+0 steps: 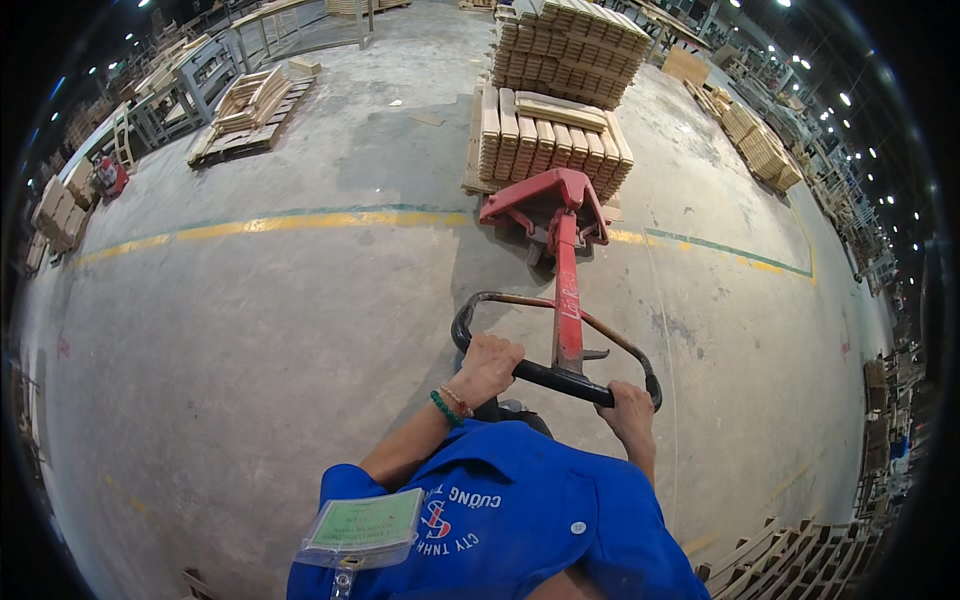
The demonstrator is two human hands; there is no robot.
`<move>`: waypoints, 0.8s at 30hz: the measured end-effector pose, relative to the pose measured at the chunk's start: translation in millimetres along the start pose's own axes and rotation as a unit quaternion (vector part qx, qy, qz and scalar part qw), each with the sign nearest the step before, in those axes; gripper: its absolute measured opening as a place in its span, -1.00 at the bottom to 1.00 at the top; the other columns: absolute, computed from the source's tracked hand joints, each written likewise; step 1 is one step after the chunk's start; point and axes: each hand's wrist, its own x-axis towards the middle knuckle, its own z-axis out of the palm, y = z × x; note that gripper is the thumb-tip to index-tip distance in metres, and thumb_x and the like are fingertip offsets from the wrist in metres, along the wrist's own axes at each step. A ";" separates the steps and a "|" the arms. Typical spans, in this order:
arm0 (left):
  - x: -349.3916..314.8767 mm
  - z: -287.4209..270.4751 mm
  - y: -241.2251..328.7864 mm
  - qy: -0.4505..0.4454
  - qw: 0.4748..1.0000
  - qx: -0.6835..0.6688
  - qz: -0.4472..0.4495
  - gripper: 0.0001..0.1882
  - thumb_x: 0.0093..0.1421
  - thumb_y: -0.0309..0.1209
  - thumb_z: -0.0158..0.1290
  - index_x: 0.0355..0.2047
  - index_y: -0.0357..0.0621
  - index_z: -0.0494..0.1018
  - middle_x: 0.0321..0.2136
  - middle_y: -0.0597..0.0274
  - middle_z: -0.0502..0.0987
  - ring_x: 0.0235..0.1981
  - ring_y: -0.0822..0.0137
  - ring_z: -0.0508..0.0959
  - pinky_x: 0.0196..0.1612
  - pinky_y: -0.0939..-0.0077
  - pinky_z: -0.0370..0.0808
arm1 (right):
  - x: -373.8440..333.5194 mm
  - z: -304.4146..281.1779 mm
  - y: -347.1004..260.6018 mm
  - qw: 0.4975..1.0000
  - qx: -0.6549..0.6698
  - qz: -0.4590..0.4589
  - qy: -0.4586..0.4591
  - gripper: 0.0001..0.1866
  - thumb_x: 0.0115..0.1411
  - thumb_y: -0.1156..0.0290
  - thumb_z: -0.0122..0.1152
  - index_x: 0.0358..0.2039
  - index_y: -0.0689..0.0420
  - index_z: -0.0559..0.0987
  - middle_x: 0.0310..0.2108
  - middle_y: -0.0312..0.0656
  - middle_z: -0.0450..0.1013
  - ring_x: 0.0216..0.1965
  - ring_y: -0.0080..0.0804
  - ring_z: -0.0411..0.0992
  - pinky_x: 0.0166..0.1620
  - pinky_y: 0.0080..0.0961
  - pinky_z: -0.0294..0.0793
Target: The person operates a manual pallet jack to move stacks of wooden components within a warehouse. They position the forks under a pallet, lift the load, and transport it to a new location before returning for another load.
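Observation:
Both my hands grip the black handle bar (556, 379) of a red pallet jack (567, 290). My left hand (488, 362) is wrapped round the bar's left part, with beaded bracelets on its wrist. Round the right end closes my right hand (630, 408). A small lever (596, 354) sticks out beside the shaft, apart from my fingers. Ahead, the jack's red body (545, 195) stands against a pallet stacked with wooden slats (550, 142); its forks are hidden under the load.
A taller bundle of slats (570, 50) stands behind the load. At the left lies a pallet with wooden frames (250, 105); at the right, more stacked wood (755, 140). A yellow line (300, 222) crosses the concrete floor. Slatted wood (790, 560) lies near right.

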 end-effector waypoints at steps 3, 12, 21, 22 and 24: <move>4.9 15.8 -3.0 -0.024 0.999 -0.019 0.018 -0.80 -0.18 -0.45 0.18 -0.51 -0.15 0.41 -0.54 0.09 0.50 -0.39 0.03 0.52 -0.31 0.17 0.36 | -2.9 20.3 9.5 1.000 0.004 0.026 -0.013 -0.74 -0.09 0.25 0.31 -0.54 0.15 0.47 -0.49 -0.08 0.44 -0.36 -0.10 0.45 -0.25 -0.21 0.33; -34.2 13.7 -4.7 -0.052 0.996 -0.041 0.067 -0.79 -0.21 -0.47 0.18 -0.53 -0.15 0.38 -0.56 0.10 0.47 -0.41 0.05 0.51 -0.34 0.18 0.36 | -64.7 26.4 -23.5 0.998 0.003 0.066 -0.013 -0.80 -0.05 0.30 0.25 -0.53 0.12 0.46 -0.52 -0.11 0.42 -0.40 -0.13 0.43 -0.28 -0.21 0.31; -138.6 -131.1 -3.7 -0.098 0.988 -0.073 0.100 -0.80 -0.20 -0.48 0.16 -0.54 -0.18 0.38 -0.55 0.04 0.47 -0.43 0.02 0.51 -0.32 0.20 0.36 | -164.4 -62.1 -160.2 0.993 0.002 0.112 -0.035 -0.78 -0.08 0.31 0.28 -0.56 0.13 0.44 -0.53 -0.09 0.43 -0.41 -0.10 0.44 -0.30 -0.19 0.35; -154.5 -151.3 -1.2 -0.112 0.985 -0.082 0.102 -0.82 -0.19 -0.48 0.14 -0.54 -0.18 0.38 -0.55 0.03 0.47 -0.43 0.02 0.51 -0.32 0.20 0.36 | -181.3 -73.9 -178.8 0.991 0.012 0.126 -0.049 -0.78 -0.08 0.30 0.28 -0.56 0.13 0.44 -0.53 -0.08 0.43 -0.40 -0.09 0.45 -0.30 -0.19 0.36; -186.9 -190.9 2.5 -0.139 0.980 -0.101 0.104 -0.84 -0.17 -0.47 0.12 -0.55 -0.19 0.37 -0.56 0.02 0.47 -0.43 0.02 0.51 -0.33 0.21 0.36 | -212.1 -104.1 -218.0 0.985 0.027 0.145 -0.086 -0.76 -0.10 0.30 0.30 -0.57 0.14 0.43 -0.54 -0.06 0.43 -0.39 -0.06 0.45 -0.29 -0.19 0.37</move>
